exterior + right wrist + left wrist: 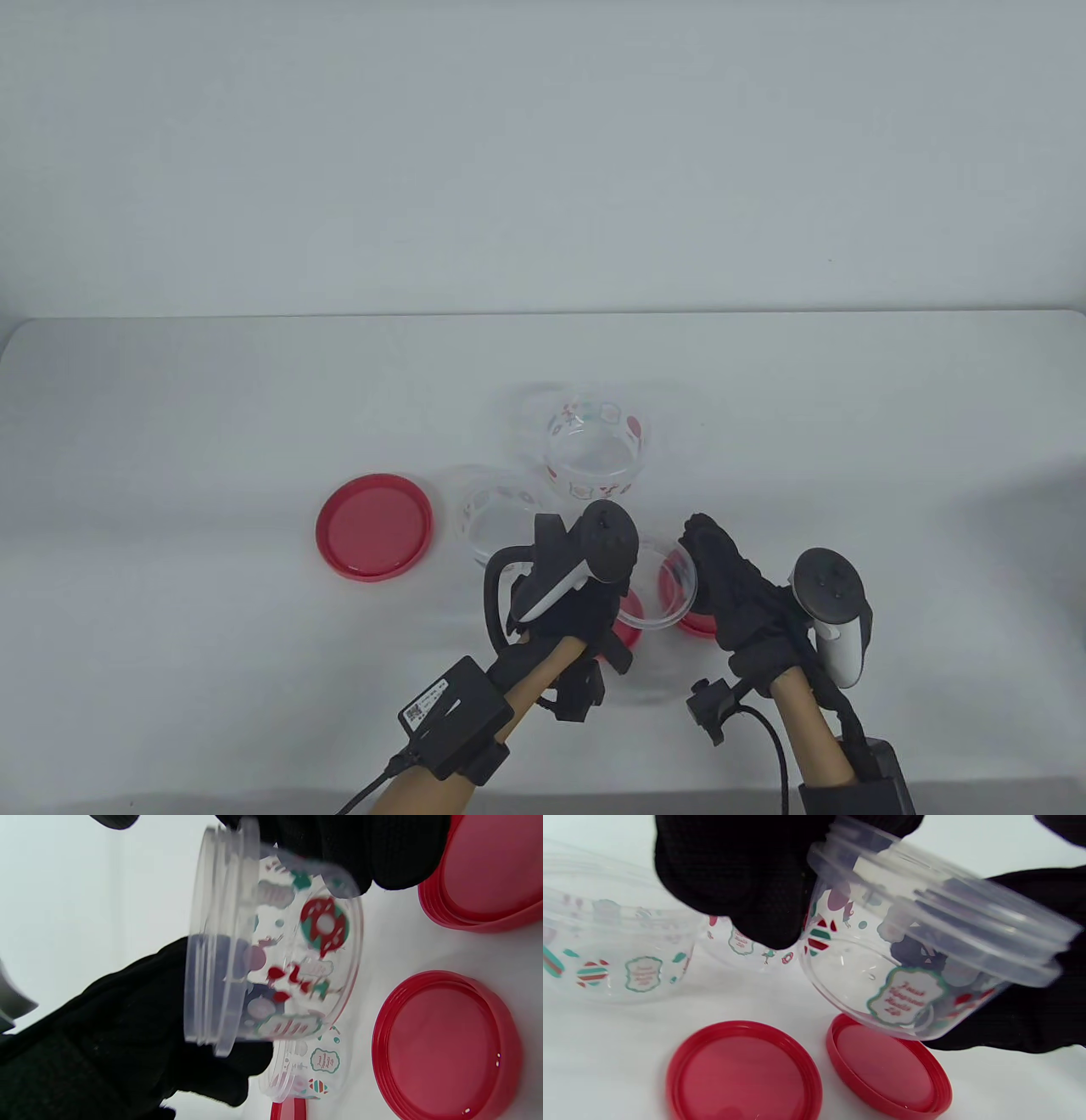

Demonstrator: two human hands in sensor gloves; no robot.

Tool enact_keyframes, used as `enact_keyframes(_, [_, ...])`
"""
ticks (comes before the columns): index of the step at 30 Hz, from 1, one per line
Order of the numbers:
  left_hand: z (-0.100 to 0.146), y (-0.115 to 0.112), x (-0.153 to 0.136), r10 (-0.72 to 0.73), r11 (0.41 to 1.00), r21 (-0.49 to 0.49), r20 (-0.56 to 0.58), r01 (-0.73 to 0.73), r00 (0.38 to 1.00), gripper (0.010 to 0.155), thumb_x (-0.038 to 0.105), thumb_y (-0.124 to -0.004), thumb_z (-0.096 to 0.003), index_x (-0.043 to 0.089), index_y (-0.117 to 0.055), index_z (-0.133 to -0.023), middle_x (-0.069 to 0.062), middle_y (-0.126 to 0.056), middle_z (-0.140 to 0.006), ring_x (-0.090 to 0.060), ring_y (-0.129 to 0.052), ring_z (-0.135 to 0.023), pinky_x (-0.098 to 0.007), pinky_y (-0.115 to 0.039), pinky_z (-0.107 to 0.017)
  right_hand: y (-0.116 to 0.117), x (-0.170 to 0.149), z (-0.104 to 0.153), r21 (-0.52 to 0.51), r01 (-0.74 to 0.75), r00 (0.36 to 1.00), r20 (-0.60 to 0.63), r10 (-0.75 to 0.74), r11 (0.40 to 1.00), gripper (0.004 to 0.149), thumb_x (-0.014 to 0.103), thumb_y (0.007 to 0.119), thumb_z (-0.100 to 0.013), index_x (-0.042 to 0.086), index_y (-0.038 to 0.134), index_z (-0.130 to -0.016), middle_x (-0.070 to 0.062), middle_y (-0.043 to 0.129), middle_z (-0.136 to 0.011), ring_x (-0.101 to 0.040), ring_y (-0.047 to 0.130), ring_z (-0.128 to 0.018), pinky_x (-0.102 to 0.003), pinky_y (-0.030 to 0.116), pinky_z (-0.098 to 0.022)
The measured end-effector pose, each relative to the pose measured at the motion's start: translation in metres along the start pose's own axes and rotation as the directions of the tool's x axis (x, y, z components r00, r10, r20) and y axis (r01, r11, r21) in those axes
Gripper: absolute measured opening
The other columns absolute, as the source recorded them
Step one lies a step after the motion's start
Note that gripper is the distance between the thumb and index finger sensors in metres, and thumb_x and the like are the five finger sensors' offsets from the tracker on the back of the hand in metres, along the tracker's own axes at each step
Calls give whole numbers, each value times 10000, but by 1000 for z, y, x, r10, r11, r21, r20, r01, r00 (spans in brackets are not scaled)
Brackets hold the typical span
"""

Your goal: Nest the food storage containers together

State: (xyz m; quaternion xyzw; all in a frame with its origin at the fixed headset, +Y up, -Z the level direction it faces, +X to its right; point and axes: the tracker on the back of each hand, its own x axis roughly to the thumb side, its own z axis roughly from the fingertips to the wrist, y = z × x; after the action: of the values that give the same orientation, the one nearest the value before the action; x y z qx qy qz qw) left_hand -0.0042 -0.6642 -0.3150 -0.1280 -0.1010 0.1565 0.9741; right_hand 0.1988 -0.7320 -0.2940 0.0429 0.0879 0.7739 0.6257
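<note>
Hands meet over the near middle of the tabletop [170, 407], and both hold one clear tub [670, 586] between them, lifted and tilted above two red lids. The left hand [564, 594] presses its fingers [746, 891] on the tub's left wall, and the right hand [738, 586] grips the opposite side, its fingers [360, 849] curled at the base; the grip of each is closed on the tub, not spread. The tub's mouth seems to face up and toward the right hand. The coming move turns on this: two more clear tubs stand beyond the hands, a mid tub [501, 518] just beyond the left hand and a far tub [598, 441] farther back. The left hand is nearer to both. A third lid [374, 526] lies well to the left. I judge the held tub must go forward and left, mouth up, into the mid tub.
</note>
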Motion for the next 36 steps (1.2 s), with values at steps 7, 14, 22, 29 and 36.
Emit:
enact_keyframes(7, [-4, -7, 11, 26, 999, 22, 33, -27, 999, 514, 404, -530, -691, 177, -560, -1150, -141, -863, -942, -201, -968, -568, -318, -859, -442, 3, -2, 0, -62, -53, 998, -24, 52, 997, 714, 551, 475, -649, 33, 390, -1134, -303, 442, -1114, -532, 559, -900, -603, 632, -557])
enact_keyframes(14, [2, -9, 7, 125, 992, 23, 81, -128, 989, 520, 395, -534, -688, 149, -568, -1145, -164, -864, -921, -197, -975, -554, -315, -866, -429, -2, -6, -2, -117, 53, 997, -42, -58, 992, 633, 501, 513, -655, 53, 535, -1103, -286, 566, -1079, -506, 654, -853, -565, 692, -515])
enact_keyframes(22, [3, -12, -15, 320, 947, -14, 124, -320, 939, 570, 498, -499, -679, 240, -526, -1187, -138, -789, -1067, -325, -907, -788, -432, -797, -586, -8, -1, 1, -200, -1, 1000, -30, -5, 980, 605, 460, 516, -659, 27, 564, -1078, -267, 644, -1038, -475, 717, -799, -539, 725, -471])
enact_keyframes(29, [-6, -29, -37, 133, 991, -11, 40, -133, 990, 563, 466, -546, -675, 246, -522, -1192, -149, -715, -1128, -343, -852, -848, -444, -772, -605, -13, -1, 2, -249, -49, 998, -47, 39, 967, 608, 461, 512, -658, 21, 563, -1076, -268, 645, -1035, -474, 718, -797, -537, 726, -469])
enact_keyframes(36, [-26, -62, -36, -162, 978, -140, -55, 153, 985, 539, 378, -562, -677, 265, -479, -1198, -144, -619, -1175, -261, -910, -707, -361, -821, -512, -14, -1, 2, -255, -63, 997, -57, 50, 965, 614, 462, 514, -656, 15, 562, -1075, -273, 643, -1035, -476, 718, -796, -540, 725, -467])
